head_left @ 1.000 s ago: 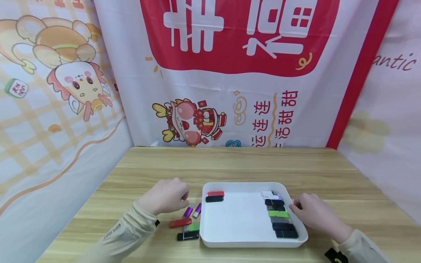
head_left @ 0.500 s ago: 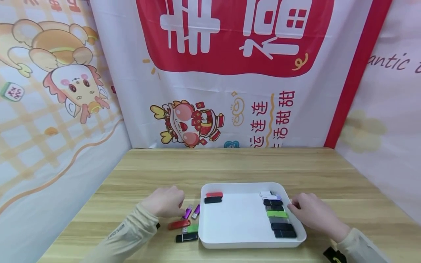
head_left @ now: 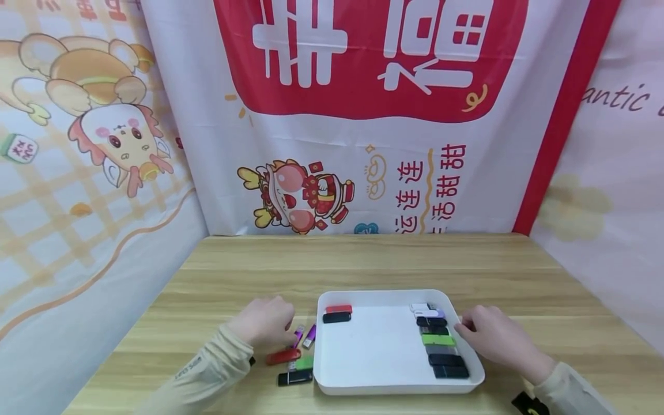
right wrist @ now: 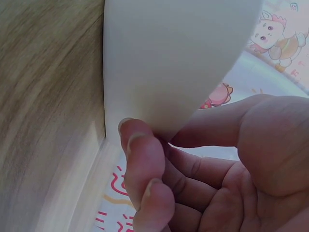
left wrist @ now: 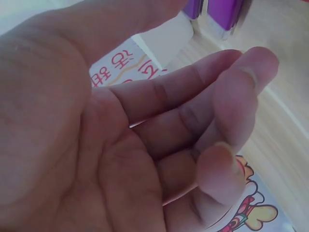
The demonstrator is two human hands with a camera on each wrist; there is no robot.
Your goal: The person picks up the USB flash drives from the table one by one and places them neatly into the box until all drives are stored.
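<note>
My left hand [head_left: 264, 323] is low over the table, left of the white tray [head_left: 384, 351], its fingers loosely bent. Its thumb tip overlaps a purple USB stick [head_left: 298, 334] in the head view. A second purple USB stick [head_left: 309, 336] lies between that one and the tray; in the left wrist view a purple stick [left wrist: 224, 13] shows beyond the fingers, and the palm holds nothing. My right hand [head_left: 495, 340] pinches the tray's right rim, fingertips against the outer wall [right wrist: 164, 63] in the right wrist view, part of the thumb hidden.
A red USB stick [head_left: 283, 356], a green one [head_left: 305, 362] and a black one [head_left: 295, 378] lie left of the tray. Inside, red [head_left: 339, 309] and black [head_left: 337, 317] sticks sit at far left; several, including a bright green one [head_left: 438, 339], line the right side.
My left hand has come down and a little nearer, its thumb now overlapping the nearer purple USB stick. The right hand stays on the tray rim; the view has shifted slightly.
</note>
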